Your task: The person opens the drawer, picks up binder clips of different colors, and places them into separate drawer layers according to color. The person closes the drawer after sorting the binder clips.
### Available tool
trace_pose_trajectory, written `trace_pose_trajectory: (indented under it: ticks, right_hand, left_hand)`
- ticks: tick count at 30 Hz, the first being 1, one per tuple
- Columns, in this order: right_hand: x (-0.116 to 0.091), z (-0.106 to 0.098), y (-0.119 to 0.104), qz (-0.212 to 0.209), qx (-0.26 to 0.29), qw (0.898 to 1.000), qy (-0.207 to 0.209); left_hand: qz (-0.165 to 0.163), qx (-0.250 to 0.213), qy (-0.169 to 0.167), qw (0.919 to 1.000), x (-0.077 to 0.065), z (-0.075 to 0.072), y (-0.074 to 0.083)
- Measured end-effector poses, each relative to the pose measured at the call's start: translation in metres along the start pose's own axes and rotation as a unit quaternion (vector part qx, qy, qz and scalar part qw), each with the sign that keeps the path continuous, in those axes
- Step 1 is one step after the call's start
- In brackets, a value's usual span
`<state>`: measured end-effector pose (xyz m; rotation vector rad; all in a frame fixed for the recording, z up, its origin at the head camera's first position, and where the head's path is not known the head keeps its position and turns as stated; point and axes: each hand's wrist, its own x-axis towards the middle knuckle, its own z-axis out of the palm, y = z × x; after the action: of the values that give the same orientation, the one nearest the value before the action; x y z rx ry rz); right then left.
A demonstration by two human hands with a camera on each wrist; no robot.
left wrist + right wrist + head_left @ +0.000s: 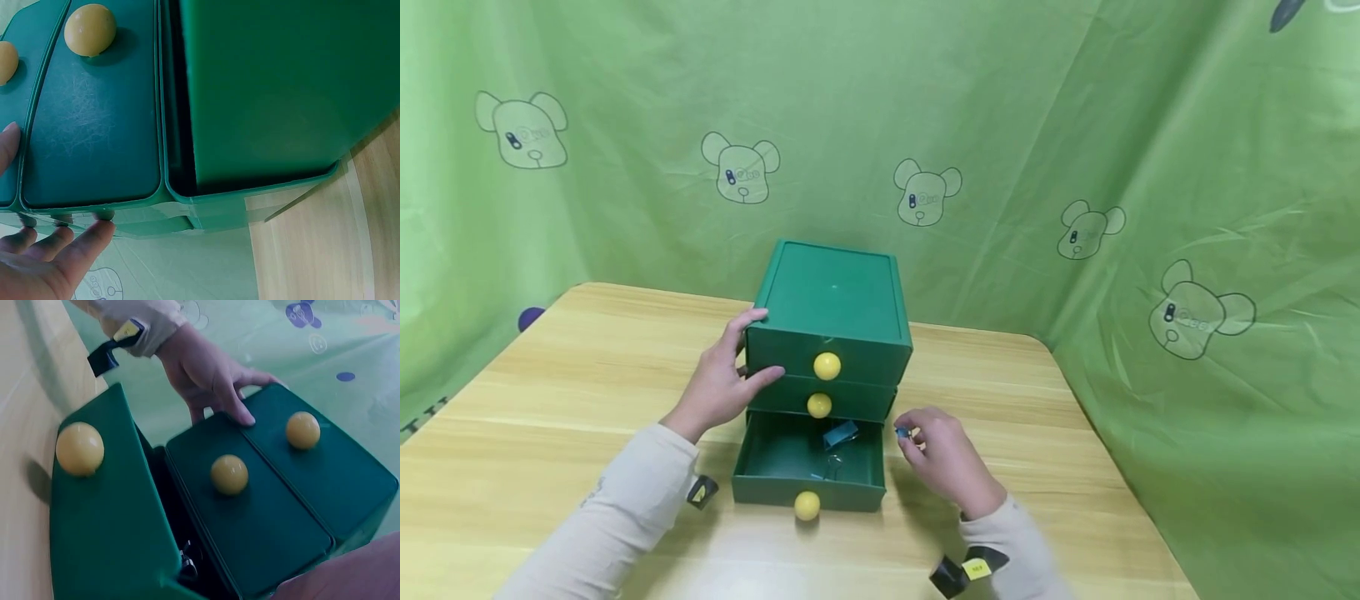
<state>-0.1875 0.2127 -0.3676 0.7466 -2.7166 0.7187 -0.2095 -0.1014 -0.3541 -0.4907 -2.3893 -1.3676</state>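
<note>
A green drawer unit [831,292] with yellow ball knobs stands on the table, its bottom drawer [767,454] pulled out and the upper two closed. My left hand [718,387] braces the unit's left front corner, thumb on the front and fairly straight fingers along the side. Just right of the open drawer, my right hand [943,454] pinches a small blue binder clip [902,432] between thumb and fingertips. A larger blue binder clip [840,435] lies toward the back of the drawer. In front of it, thin wire loops [833,463] show on the drawer floor.
The wooden table [1015,392] extends on both sides of the unit. Behind and to the right hangs a green curtain [1000,108] with printed bear heads. Dark straps with yellow labels [977,568] sit at both wrists.
</note>
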Motion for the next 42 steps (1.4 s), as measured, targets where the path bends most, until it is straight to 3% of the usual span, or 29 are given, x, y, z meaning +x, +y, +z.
trace_pose_trajectory:
  ticks: [5,16,24,28,32,36,39,42]
  right_hand:
    - [0.003,0.005,-0.012,-0.037,0.008,0.999,0.003]
    - [0.008,0.016,-0.031,-0.053,0.036,0.998,-0.026]
    - [0.012,0.021,-0.036,-0.045,0.046,0.998,-0.023]
    - [0.012,0.023,-0.031,-0.028,0.059,0.998,0.006]
    - [0.011,0.024,-0.02,-0.024,0.093,0.992,0.078]
    - [0.009,0.026,-0.001,0.01,0.153,0.981,0.119]
    - [0.004,0.026,0.016,0.029,0.202,0.975,0.085]
    - [0.001,0.026,0.029,0.01,0.233,0.972,0.004]
  left_hand:
    - [0.004,-0.004,0.002,1.0,0.001,0.0,-0.001]
    - [0.003,0.004,0.001,1.0,0.0,0.001,0.0]
    - [-0.002,0.003,0.0,1.0,0.001,0.0,0.0]
    - [-0.021,-0.031,-0.015,0.9992,-0.003,-0.002,-0.007]
    - [-0.046,-0.068,-0.045,0.9956,-0.013,-0.008,-0.021]
    - [-0.055,-0.037,-0.104,0.9924,-0.03,-0.015,-0.037]
    - [-0.039,-0.004,-0.157,0.9869,-0.043,-0.019,-0.049]
    - [-0.014,-0.005,-0.197,0.9804,-0.051,-0.021,-0.058]
